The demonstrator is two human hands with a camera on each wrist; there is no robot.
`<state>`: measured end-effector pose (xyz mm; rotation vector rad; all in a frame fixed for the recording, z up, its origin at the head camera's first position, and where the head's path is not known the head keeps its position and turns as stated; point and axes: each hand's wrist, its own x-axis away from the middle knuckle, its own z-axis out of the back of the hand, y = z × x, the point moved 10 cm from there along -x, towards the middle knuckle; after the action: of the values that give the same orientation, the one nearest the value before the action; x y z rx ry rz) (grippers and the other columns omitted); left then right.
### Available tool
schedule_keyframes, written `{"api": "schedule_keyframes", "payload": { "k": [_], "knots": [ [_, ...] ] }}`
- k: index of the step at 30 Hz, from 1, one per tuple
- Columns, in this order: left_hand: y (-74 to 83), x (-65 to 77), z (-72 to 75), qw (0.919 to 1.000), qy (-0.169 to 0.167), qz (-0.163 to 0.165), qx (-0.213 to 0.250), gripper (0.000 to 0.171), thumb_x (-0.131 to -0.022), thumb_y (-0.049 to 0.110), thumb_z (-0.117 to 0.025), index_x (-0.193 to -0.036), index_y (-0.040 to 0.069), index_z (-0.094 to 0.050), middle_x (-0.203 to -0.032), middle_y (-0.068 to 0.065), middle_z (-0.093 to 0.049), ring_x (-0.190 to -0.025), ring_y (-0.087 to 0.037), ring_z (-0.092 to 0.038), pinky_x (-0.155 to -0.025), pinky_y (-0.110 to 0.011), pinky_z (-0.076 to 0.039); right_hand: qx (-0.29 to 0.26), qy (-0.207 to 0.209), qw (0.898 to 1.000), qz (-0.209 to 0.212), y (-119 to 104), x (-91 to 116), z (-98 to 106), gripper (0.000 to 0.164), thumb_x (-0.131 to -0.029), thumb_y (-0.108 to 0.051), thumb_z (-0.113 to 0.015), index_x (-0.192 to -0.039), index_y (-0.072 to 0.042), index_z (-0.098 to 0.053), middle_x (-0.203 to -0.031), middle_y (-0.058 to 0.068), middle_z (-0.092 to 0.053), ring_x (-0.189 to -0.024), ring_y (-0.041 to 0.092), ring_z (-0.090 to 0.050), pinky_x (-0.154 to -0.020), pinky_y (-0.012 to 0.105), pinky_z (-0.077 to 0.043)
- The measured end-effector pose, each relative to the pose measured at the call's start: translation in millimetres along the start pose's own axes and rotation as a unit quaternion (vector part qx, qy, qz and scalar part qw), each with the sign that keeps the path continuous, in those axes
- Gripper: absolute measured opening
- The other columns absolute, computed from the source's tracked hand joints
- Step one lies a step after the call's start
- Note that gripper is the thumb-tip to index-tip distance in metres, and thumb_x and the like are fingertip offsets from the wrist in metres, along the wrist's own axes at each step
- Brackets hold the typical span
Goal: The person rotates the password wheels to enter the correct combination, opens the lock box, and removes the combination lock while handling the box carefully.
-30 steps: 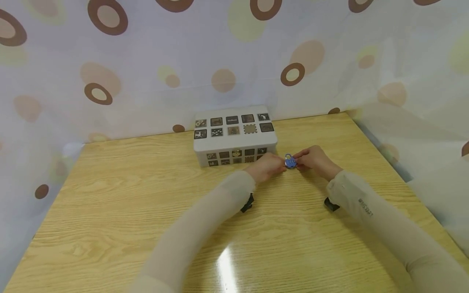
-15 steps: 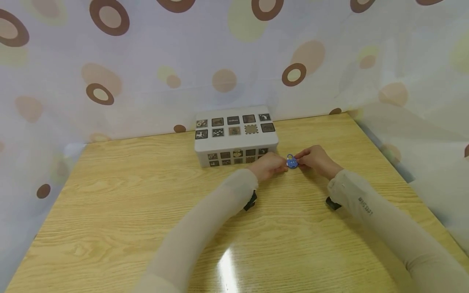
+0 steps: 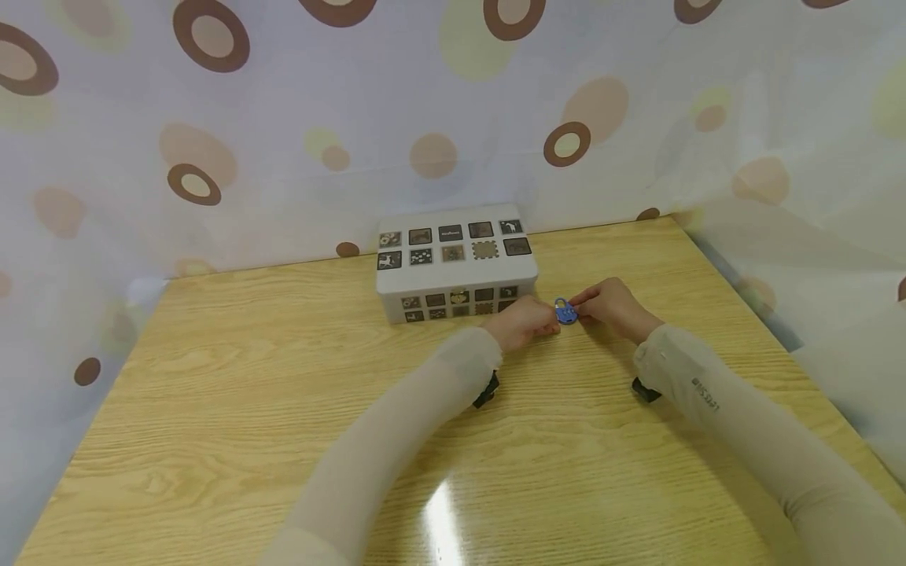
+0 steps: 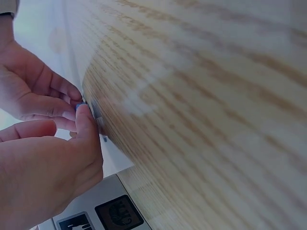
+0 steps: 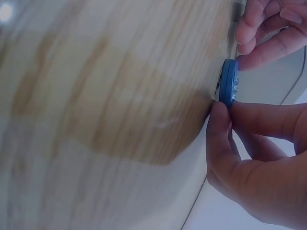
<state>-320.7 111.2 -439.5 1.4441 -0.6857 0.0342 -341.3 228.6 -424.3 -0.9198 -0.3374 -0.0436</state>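
One wooden surface (image 3: 212,409) carries a grey patterned box (image 3: 456,259) near its far edge. Just right of the box's front, the left hand (image 3: 525,322) and right hand (image 3: 610,308) meet, fingers of both pinched on a small blue padlock (image 3: 565,312), its shackle pointing up and away.

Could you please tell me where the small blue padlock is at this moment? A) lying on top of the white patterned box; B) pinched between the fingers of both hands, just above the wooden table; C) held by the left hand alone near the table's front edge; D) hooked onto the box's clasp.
B: the small blue padlock sits between the left hand and the right hand, right of the white patterned box.
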Motion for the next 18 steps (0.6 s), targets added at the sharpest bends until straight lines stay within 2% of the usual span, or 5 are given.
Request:
{"api": "schedule_keyframes", "payload": {
  "k": [5,13,18],
  "knots": [
    [-1.1,-1.5,0.5,1.0000,0.000,-0.001,0.005,0.017,-0.086,-0.015,-0.046,-0.096,-0.016,-0.059,-0.070,-0.004,-0.050,-0.066,-0.014,-0.047,-0.070,-0.024,-0.044,0.004,0.009,1.000,-0.003,1.3,0.2,1.7,0.029,-0.093,-0.002,-0.058,-0.115,0.016,-0.061,-0.120,0.029,-0.059,-0.077,0.005,-0.060,-0.072,0.020,-0.054],
    [-1.8,1.0,0.6,0.9998,-0.015,-0.006,0.011,0.028,-0.089,-0.012,-0.045,-0.113,-0.020,-0.057,-0.079,-0.006,-0.051,-0.068,-0.014,-0.045,-0.069,-0.024,-0.041,-0.003,0.006,1.000,-0.007,4.1,0.0,0.6,0.029,-0.093,0.001,-0.056,-0.118,0.015,-0.060,-0.123,0.031,-0.057,-0.079,0.006,-0.060,-0.072,0.020,-0.054],
    [-1.3,1.4,1.6,0.9999,-0.008,-0.011,0.008,0.024,-0.088,-0.013,-0.044,-0.106,-0.019,-0.059,-0.076,-0.007,-0.050,-0.066,-0.014,-0.044,-0.066,-0.024,-0.040,-0.004,0.006,1.000,-0.013,5.8,-0.3,0.7,0.031,-0.094,-0.001,-0.056,-0.120,0.015,-0.058,-0.125,0.031,-0.055,-0.079,0.005,-0.060,-0.073,0.020,-0.054]
  ]
}}
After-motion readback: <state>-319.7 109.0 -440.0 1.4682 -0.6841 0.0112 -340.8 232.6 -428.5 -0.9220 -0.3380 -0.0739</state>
